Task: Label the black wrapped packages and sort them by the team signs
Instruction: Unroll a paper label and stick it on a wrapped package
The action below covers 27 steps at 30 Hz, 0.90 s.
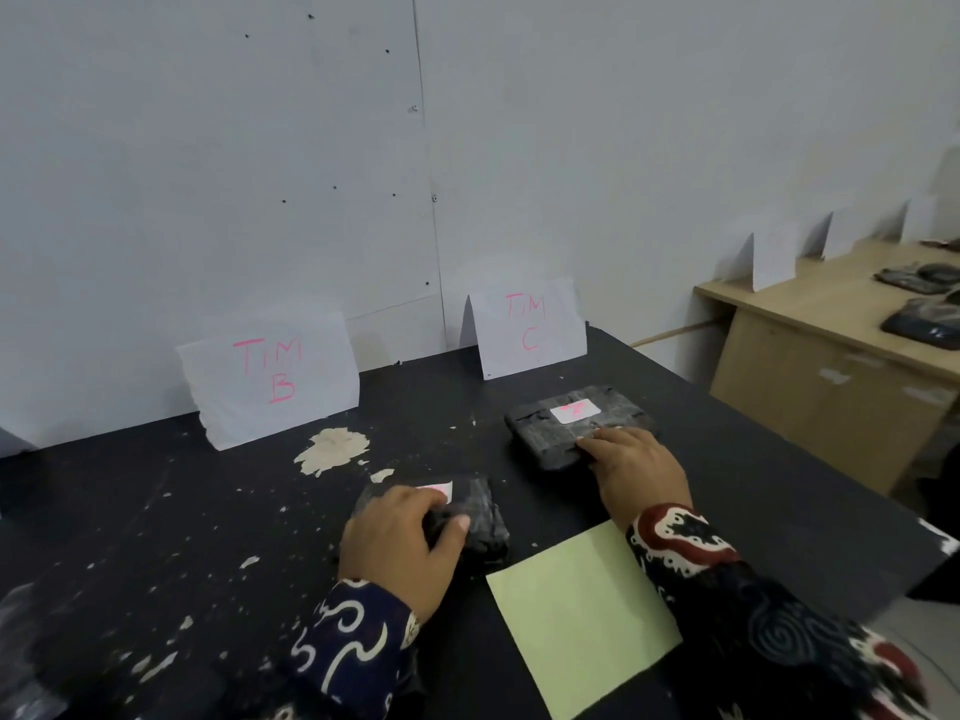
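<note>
- Your left hand (402, 543), low and just left of centre in the frame, grips a small black wrapped package (470, 517); the thumb curls over its near edge and the fingers wrap its left side.
- That small package sits on the black table (156, 511) and carries a white label with pink marking (439, 490) on its top, partly hidden by your fingers.
- Your right hand (636, 472), right of centre, rests on the near right edge of a larger flat black package (566, 426); the fingers bend over that edge, holding it.
- The larger package lies flat on the table, further back than the small one, with a white label (575, 411) on top bearing a pink mark that is too blurred to read.
- A white paper sign reading "TIM C" (530, 335) in pink stands upright at the back of the table, just behind the larger package.
- A second white sign reading "TIM B" (272, 376) leans against the wall to the left of centre, well apart from both packages.
- A pale green sheet of paper (576, 615) lies flat in the lower centre of the frame, between your two patterned sleeves.
- The table's black surface is chipped, with a pale bare patch (332, 449) near the "TIM B" sign.
- At the right edge of the frame a wooden desk (810, 356) holds more dark packages (919, 322) and folded white paper signs (774, 254).
</note>
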Available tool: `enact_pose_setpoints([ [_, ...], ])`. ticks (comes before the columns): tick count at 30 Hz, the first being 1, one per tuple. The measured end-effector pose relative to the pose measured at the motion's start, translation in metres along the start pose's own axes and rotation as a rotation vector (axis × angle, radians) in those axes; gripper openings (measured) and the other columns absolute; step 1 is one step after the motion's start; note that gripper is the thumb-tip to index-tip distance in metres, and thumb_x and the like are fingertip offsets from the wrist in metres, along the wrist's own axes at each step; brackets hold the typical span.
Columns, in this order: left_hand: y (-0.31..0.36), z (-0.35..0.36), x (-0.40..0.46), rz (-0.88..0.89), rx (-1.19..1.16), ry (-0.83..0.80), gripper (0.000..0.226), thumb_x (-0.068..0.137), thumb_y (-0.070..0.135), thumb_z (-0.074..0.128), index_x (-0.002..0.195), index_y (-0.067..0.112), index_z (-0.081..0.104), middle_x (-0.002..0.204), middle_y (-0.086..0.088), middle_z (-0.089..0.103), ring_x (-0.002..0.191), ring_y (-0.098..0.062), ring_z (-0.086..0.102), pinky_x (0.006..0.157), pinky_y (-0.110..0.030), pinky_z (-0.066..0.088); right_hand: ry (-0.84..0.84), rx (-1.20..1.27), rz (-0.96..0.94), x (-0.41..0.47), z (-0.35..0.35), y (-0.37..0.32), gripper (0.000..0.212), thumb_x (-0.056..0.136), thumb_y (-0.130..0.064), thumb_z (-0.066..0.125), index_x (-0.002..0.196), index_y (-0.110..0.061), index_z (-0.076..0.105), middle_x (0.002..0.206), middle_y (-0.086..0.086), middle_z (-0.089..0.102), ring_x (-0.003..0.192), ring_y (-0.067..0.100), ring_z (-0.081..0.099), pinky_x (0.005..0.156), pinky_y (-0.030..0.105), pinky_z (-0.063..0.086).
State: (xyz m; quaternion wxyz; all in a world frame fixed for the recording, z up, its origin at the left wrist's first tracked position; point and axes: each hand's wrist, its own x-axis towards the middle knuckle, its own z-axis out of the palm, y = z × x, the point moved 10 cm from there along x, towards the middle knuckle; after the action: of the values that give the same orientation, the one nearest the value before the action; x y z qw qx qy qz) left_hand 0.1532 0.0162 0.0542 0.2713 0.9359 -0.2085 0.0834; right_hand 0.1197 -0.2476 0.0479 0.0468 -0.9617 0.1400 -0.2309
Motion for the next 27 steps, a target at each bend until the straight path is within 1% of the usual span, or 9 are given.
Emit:
enact_pose_setpoints([
  [3, -0.003, 0.006, 0.0, 0.016, 0.024, -0.001, 0.028, 0.087, 0.053, 0.053, 0.1, 0.033, 0.066, 0.104, 0.016, 0.062, 0.098, -0.009, 0.055, 0.088, -0.029, 0.041, -0.105, -0.026, 0.043, 0.012, 0.011, 0.007, 0.048, 0.093, -0.036, 0.048, 0.14, -0.029, 0.049, 0.145, -0.007, 0.05, 0.139, 0.021, 0.036, 0.113, 0.038, 0.03],
  [7, -0.005, 0.009, -0.001, 0.057, 0.034, 0.046, 0.051, 0.079, 0.064, 0.034, 0.094, 0.031, 0.069, 0.096, 0.017, 0.064, 0.091, -0.01, 0.058, 0.08, -0.029, 0.044, -0.301, -0.042, 0.091, 0.028, 0.036, 0.013, 0.075, 0.09, -0.067, 0.037, 0.153, -0.03, 0.02, 0.161, -0.007, 0.017, 0.15, 0.024, 0.003, 0.118, 0.05, 0.008],
  [10, -0.005, 0.008, -0.001, 0.069, 0.025, 0.066, 0.05, 0.079, 0.063, 0.034, 0.091, 0.031, 0.07, 0.092, 0.018, 0.064, 0.087, -0.01, 0.058, 0.076, -0.028, 0.043, -0.379, 0.009, 0.091, 0.039, 0.05, 0.015, 0.086, 0.086, -0.074, 0.039, 0.155, -0.031, 0.01, 0.164, -0.006, 0.003, 0.15, 0.024, -0.008, 0.118, 0.053, 0.007],
  [14, -0.004, 0.007, -0.001, 0.065, 0.012, 0.062, 0.048, 0.079, 0.063, 0.036, 0.092, 0.032, 0.07, 0.092, 0.019, 0.064, 0.087, -0.009, 0.059, 0.079, -0.033, 0.048, -0.406, 0.023, 0.095, 0.054, 0.057, 0.018, 0.089, 0.085, -0.073, 0.04, 0.155, -0.029, 0.008, 0.164, -0.005, -0.001, 0.15, 0.024, -0.011, 0.118, 0.054, 0.007],
  [19, -0.001, 0.005, -0.003, 0.067, -0.004, 0.043, 0.047, 0.078, 0.063, 0.037, 0.093, 0.031, 0.069, 0.093, 0.019, 0.063, 0.089, -0.009, 0.058, 0.081, -0.032, 0.048, -0.393, 0.045, 0.08, 0.062, 0.057, 0.02, 0.089, 0.089, -0.066, 0.044, 0.155, -0.026, 0.0, 0.164, -0.003, 0.002, 0.15, 0.025, -0.007, 0.119, 0.053, 0.01],
  [22, -0.002, -0.006, -0.004, 0.052, -0.103, 0.043, 0.038, 0.08, 0.057, 0.049, 0.095, 0.028, 0.07, 0.094, 0.018, 0.063, 0.09, -0.008, 0.058, 0.082, -0.028, 0.047, -0.264, 0.109, 0.072, 0.062, 0.042, 0.018, 0.088, 0.089, -0.062, 0.049, 0.155, -0.026, 0.003, 0.163, 0.001, 0.009, 0.15, 0.028, 0.0, 0.118, 0.054, 0.014],
  [23, -0.008, -0.014, -0.004, 0.028, -0.134, 0.072, 0.029, 0.082, 0.048, 0.058, 0.096, 0.026, 0.07, 0.094, 0.016, 0.064, 0.091, -0.009, 0.059, 0.082, -0.027, 0.046, -0.197, 0.134, 0.071, 0.061, 0.034, 0.016, 0.085, 0.089, -0.061, 0.051, 0.155, -0.026, 0.01, 0.162, 0.004, 0.015, 0.149, 0.029, 0.006, 0.117, 0.054, 0.018],
  [25, -0.025, -0.036, -0.006, -0.041, -0.146, 0.153, 0.015, 0.086, 0.03, 0.066, 0.099, 0.025, 0.07, 0.097, 0.013, 0.065, 0.092, -0.011, 0.06, 0.083, -0.029, 0.047, -0.065, 0.215, 0.068, 0.055, 0.011, 0.002, 0.067, 0.089, -0.055, 0.054, 0.146, -0.023, 0.037, 0.151, 0.007, 0.038, 0.141, 0.03, 0.03, 0.111, 0.05, 0.034],
  [27, -0.049, -0.054, -0.01, -0.145, -0.127, 0.201, 0.014, 0.088, 0.025, 0.065, 0.101, 0.026, 0.07, 0.098, 0.01, 0.066, 0.092, -0.012, 0.061, 0.084, -0.032, 0.049, -0.05, 0.31, 0.087, 0.044, -0.005, -0.019, 0.042, 0.091, -0.049, 0.055, 0.124, -0.024, 0.062, 0.121, 0.0, 0.063, 0.114, 0.022, 0.056, 0.096, 0.039, 0.047],
])
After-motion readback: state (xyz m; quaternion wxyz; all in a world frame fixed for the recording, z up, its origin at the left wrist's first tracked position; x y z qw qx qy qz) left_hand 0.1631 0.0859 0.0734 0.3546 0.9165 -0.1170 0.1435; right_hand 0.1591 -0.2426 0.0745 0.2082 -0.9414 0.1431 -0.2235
